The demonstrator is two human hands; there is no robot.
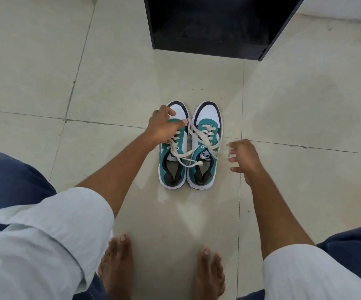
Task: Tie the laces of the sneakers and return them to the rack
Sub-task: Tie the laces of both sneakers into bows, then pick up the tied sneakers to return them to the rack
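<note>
While both laces run loose: label lines below, called as seen.

Sneakers: pair side by side at centre frame on the tiled floor (45, 83), toes toward the top edge, heels toward the bare feet (114, 263); left sneaker (172, 169) and right sneaker (205, 169) touching or nearly so along their inner sides.

Laces: cream laces (191, 146) untied, crossing slantwise from the left sneaker's eyelets over the right sneaker's tongue; one end lying at the right collar, another trailing off toward the right edge.

Left hand (164, 126): resting over the left sneaker's vamp, fingers curled down, thumb and forefinger apparently pinching a lace near the toe end; grip partly hidden, not certain.

Right hand (243, 159): just right of the right sneaker, fingers spread and half curled; blurred lace end at the fingertips (231, 146), contact likely, firm hold impossible to confirm.

Key relation: lace stretched left to right between the hands, across the shoes' long axis; right hand nearer the free end.

Rack: dark rack (218, 27) at upper centre, beyond the toes, well apart.

Stage, as judged: tying barely begun, no knot yet.
</note>
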